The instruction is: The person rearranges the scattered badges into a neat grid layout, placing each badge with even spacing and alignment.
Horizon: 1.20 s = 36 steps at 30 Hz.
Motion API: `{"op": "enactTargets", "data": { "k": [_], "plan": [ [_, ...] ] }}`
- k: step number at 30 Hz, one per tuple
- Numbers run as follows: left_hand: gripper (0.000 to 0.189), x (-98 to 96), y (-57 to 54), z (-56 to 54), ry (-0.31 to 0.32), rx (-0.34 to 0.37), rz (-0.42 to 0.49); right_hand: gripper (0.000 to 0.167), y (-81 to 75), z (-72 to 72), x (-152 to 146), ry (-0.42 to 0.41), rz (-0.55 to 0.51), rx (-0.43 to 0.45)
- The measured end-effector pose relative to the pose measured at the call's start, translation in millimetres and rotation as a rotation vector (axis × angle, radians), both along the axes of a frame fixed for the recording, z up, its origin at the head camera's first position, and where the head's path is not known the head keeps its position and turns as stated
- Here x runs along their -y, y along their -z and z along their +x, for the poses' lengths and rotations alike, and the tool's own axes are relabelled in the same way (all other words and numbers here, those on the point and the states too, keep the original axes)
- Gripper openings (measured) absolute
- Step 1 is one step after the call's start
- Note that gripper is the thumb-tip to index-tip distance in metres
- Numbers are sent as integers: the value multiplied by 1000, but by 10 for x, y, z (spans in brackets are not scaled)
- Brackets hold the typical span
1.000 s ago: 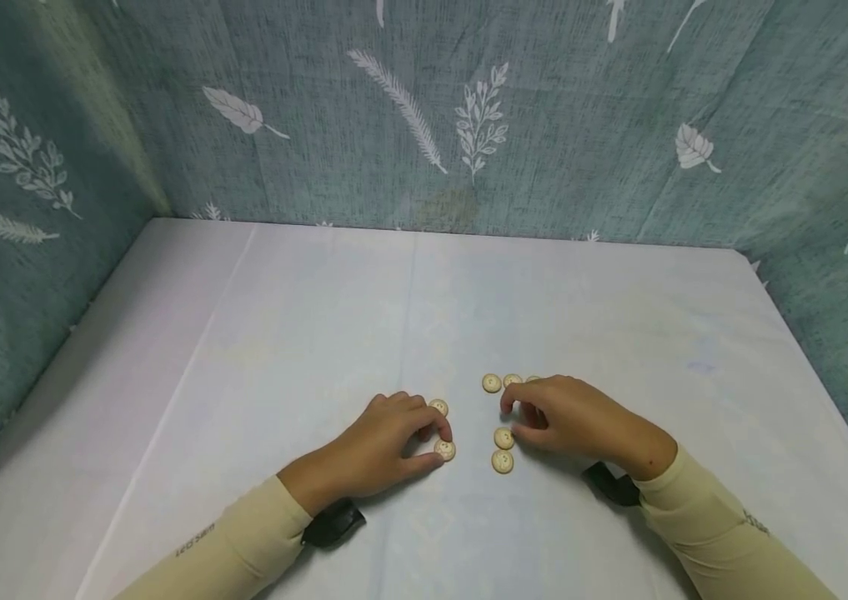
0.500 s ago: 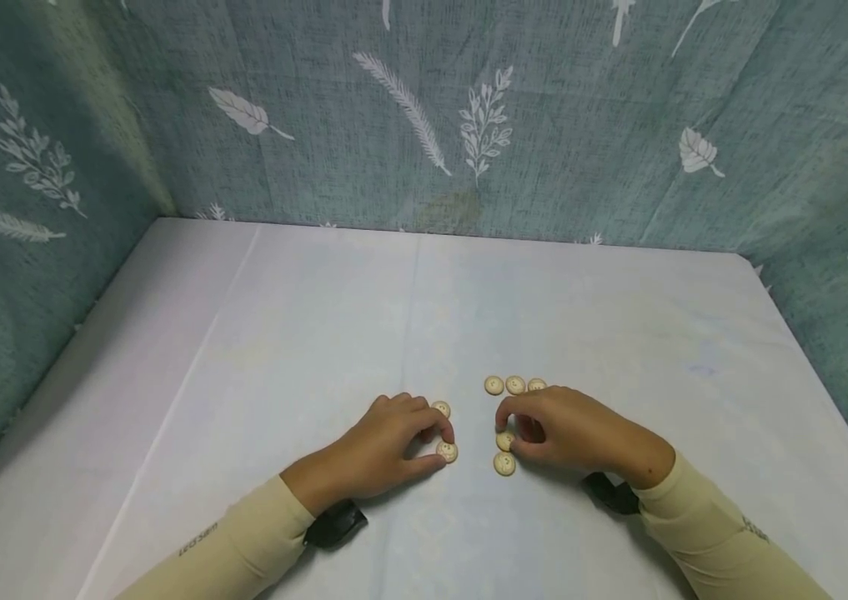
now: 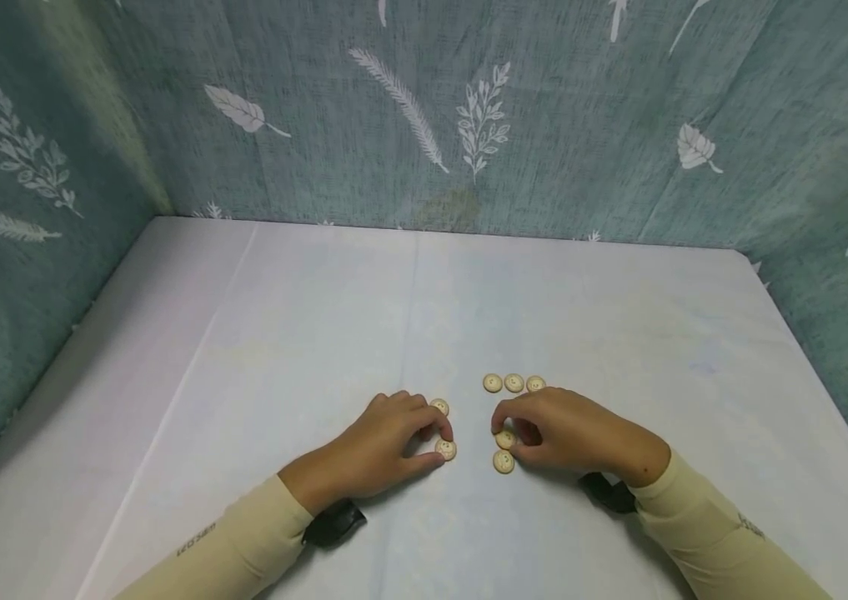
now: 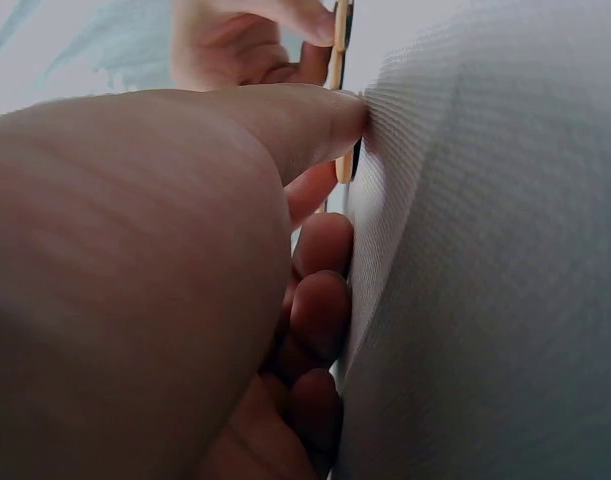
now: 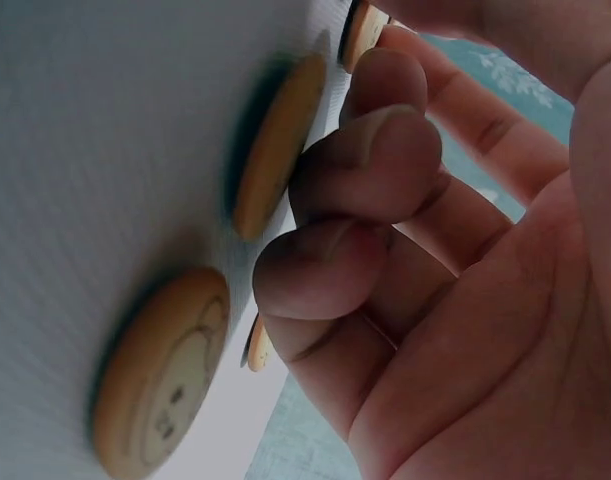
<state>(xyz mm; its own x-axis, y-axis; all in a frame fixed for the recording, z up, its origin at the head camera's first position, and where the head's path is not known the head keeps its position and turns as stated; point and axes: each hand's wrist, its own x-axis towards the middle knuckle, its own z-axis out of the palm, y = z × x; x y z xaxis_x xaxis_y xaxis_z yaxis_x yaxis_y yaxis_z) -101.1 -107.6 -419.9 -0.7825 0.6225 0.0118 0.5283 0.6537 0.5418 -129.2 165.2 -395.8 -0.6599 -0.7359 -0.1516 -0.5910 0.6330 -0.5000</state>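
Note:
My left hand (image 3: 382, 446) pinches a small round wooden disc (image 3: 445, 450) between thumb and index finger, flat at the tablecloth. In the left wrist view the disc's edge (image 4: 344, 168) shows beyond the thumb. Just behind it lies another disc (image 3: 439, 407), close to the index finger. My right hand (image 3: 574, 433) holds a similar disc (image 3: 505, 440) by its edges with thumb and index finger, its other fingers curled. Directly in front of that one lies a further disc (image 3: 503, 462). A printed face shows on a disc (image 5: 170, 375) in the right wrist view.
Behind the right hand, three discs sit in a row: a left one (image 3: 493, 382), a middle one (image 3: 514, 382) and a right one (image 3: 535, 383) near the knuckles. A white cloth (image 3: 303, 317) covers the table. Green leaf-patterned fabric (image 3: 393, 125) hangs around the back and sides.
My right hand has come forward and left, from hovering beside the rear disc of the front pair to gripping it, and has shifted it slightly. The left hand stays at its disc.

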Motion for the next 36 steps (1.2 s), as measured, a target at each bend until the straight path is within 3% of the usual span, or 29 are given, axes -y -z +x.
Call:
{"op": "enactTargets", "data": {
  "k": [36],
  "plan": [
    [17,-7,-10,4,-8,10,-4,14,3,-6,9,23,6,23]
  ]
}}
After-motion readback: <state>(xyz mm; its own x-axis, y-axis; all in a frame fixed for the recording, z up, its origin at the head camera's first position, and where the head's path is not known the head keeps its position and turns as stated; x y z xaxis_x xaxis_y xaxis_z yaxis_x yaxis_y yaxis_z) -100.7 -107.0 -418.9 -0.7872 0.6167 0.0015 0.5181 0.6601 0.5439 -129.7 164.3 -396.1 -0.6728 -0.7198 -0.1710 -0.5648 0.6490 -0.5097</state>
